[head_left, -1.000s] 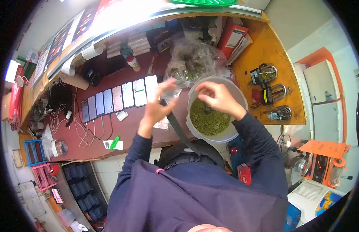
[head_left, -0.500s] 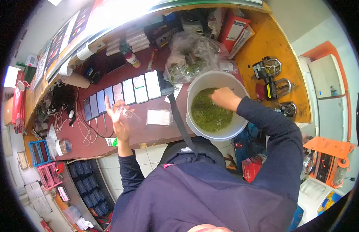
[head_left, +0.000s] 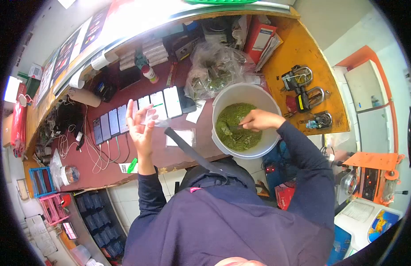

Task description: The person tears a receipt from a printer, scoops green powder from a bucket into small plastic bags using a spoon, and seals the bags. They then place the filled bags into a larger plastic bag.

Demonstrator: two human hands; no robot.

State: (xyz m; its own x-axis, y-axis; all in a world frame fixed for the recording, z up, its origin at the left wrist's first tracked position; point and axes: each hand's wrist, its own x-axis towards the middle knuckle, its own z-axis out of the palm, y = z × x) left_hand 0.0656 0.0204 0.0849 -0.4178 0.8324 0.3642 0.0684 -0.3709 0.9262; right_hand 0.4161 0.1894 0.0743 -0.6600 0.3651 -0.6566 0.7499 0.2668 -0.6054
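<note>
My left hand (head_left: 140, 125) is raised over the maroon counter (head_left: 103, 155), holding a small clear plastic bag (head_left: 153, 118) by its top. My right hand (head_left: 257, 119) is down inside a white bucket (head_left: 259, 95) of green powder (head_left: 234, 115), gripping the handle of a spoon (head_left: 229, 128) whose bowl sits in the powder. A second clear bag (head_left: 181, 137) lies flat on the counter between the two hands. A dark strap (head_left: 187, 150) runs from my chest across the counter edge.
A row of several phones (head_left: 139, 111) lies on the counter behind my left hand, with white cables (head_left: 92, 150) at left. A big plastic bag of dried herbs (head_left: 214, 71) sits behind the bucket. Tape dispensers (head_left: 307, 97) stand on the orange shelf at right.
My left hand swung left away from the bucket with the clear bag, then lifted. My right hand dropped into the bucket and took the spoon.
</note>
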